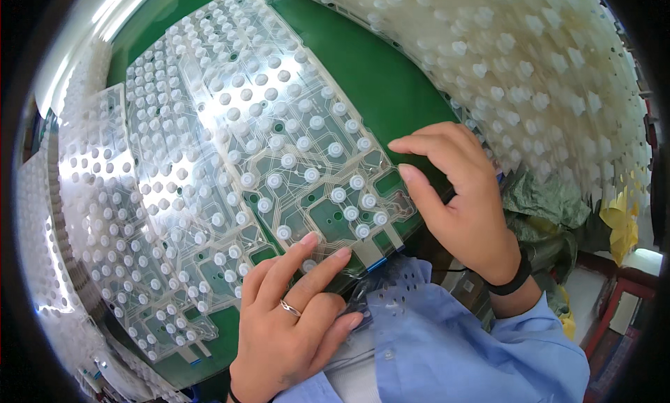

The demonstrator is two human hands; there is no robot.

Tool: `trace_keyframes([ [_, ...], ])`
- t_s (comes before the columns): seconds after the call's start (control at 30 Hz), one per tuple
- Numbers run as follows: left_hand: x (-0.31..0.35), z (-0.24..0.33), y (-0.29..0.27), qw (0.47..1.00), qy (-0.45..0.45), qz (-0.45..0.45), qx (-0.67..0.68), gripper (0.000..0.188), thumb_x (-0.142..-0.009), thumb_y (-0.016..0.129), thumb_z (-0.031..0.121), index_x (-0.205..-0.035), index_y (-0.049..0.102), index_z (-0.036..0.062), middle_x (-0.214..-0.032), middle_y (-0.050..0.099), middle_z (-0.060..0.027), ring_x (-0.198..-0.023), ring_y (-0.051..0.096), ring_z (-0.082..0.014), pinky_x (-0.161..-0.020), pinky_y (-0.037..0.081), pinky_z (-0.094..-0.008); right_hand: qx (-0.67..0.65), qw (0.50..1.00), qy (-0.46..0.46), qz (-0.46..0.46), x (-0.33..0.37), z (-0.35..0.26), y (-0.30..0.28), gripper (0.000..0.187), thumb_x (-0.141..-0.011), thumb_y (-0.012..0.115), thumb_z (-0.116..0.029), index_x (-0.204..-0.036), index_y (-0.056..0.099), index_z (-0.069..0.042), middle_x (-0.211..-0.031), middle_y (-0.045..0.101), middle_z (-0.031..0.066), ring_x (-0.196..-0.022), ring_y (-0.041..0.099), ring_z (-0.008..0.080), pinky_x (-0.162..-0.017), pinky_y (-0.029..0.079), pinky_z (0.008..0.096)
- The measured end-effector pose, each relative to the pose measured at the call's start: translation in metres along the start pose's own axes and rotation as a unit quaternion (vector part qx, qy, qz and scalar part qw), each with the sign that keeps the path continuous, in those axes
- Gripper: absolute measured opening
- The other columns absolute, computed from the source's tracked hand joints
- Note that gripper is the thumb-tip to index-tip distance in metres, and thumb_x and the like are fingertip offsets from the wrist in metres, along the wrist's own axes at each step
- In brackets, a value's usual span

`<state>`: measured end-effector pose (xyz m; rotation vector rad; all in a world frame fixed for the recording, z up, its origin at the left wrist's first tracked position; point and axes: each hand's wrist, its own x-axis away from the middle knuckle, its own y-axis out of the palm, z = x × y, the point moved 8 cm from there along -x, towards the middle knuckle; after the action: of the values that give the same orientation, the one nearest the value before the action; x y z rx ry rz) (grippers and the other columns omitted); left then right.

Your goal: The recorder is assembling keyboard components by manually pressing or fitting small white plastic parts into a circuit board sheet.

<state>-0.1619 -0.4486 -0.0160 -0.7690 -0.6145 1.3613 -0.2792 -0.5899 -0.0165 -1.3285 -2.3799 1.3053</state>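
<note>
The person wore a light blue shirt [447,340] of soft woven cloth, its long sleeves ending in buttoned cuffs at both wrists, with a small pale button showing on the cloth near the middle. The left hand [289,326] carried a thin silver ring [290,307] with a twisted band on one finger, and a dark strap edged its wrist. The right hand [460,193] was bare of rings, and a black band [515,277] circled its wrist just above the cuff.

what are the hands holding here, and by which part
Nothing is gripped. Both hands press flat on the top clear keyboard membrane sheet: the left hand at its near edge, the right hand at its right corner.
</note>
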Motion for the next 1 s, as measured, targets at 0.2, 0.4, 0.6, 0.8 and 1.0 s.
trace_keyframes([
  [0.2, -0.024, 0.006, -0.005, 0.999, 0.006, -0.039, -0.009, 0.024, -0.081, 0.068, 0.025, -0.079, 0.055, 0.0055, -0.132, 0.057, -0.0142, -0.131, 0.044, -0.0395, -0.101, 0.035, -0.0501, 0.042, 0.998, -0.033, -0.013, -0.006, -0.001, 0.005, 0.015, -0.079, 0.068, -0.003, -0.094, 0.066, -0.003, -0.087, 0.058, 0.0082, -0.084, 0.055, 0.0288, -0.073, 0.045, 0.0383],
  [0.4, -0.047, 0.002, 0.007, 1.000, -0.002, -0.026, 0.014, 0.022, -0.082, 0.067, 0.022, -0.080, 0.055, 0.0037, -0.137, 0.052, -0.0178, -0.132, 0.043, -0.0409, -0.105, 0.033, -0.0499, 0.028, 0.999, -0.023, -0.005, -0.005, 0.000, 0.008, 0.016, -0.078, 0.069, -0.002, -0.093, 0.066, -0.003, -0.088, 0.058, 0.0082, -0.084, 0.056, 0.0283, -0.073, 0.046, 0.0377],
  [0.6, -0.049, -0.003, 0.011, 0.999, -0.003, -0.040, 0.029, 0.023, -0.082, 0.067, 0.023, -0.080, 0.056, 0.0034, -0.138, 0.051, -0.0184, -0.132, 0.043, -0.0391, -0.106, 0.032, -0.0502, 0.018, 0.999, -0.026, 0.010, -0.004, 0.003, 0.007, 0.017, -0.077, 0.069, 0.001, -0.093, 0.066, -0.002, -0.086, 0.058, 0.0081, -0.081, 0.056, 0.0279, -0.070, 0.047, 0.0368],
  [0.8, -0.049, -0.005, 0.011, 0.998, -0.009, -0.050, 0.038, 0.022, -0.083, 0.066, 0.022, -0.080, 0.056, 0.0029, -0.140, 0.050, -0.0189, -0.134, 0.041, -0.0398, -0.107, 0.031, -0.0506, 0.011, 0.999, -0.032, -0.021, -0.007, 0.002, 0.008, 0.012, -0.077, 0.068, 0.001, -0.088, 0.065, -0.002, -0.083, 0.058, 0.0087, -0.079, 0.056, 0.0284, -0.068, 0.046, 0.0380],
  [1.0, -0.050, -0.005, 0.009, 0.998, -0.016, -0.044, 0.053, 0.022, -0.082, 0.067, 0.021, -0.081, 0.056, 0.0019, -0.140, 0.049, -0.0195, -0.135, 0.040, -0.0404, -0.108, 0.031, -0.0512, -0.004, 0.999, -0.005, -0.050, -0.017, 0.004, 0.010, 0.017, -0.077, 0.069, 0.005, -0.093, 0.067, 0.000, -0.084, 0.060, 0.0103, -0.076, 0.059, 0.0267, -0.067, 0.047, 0.0337],
])
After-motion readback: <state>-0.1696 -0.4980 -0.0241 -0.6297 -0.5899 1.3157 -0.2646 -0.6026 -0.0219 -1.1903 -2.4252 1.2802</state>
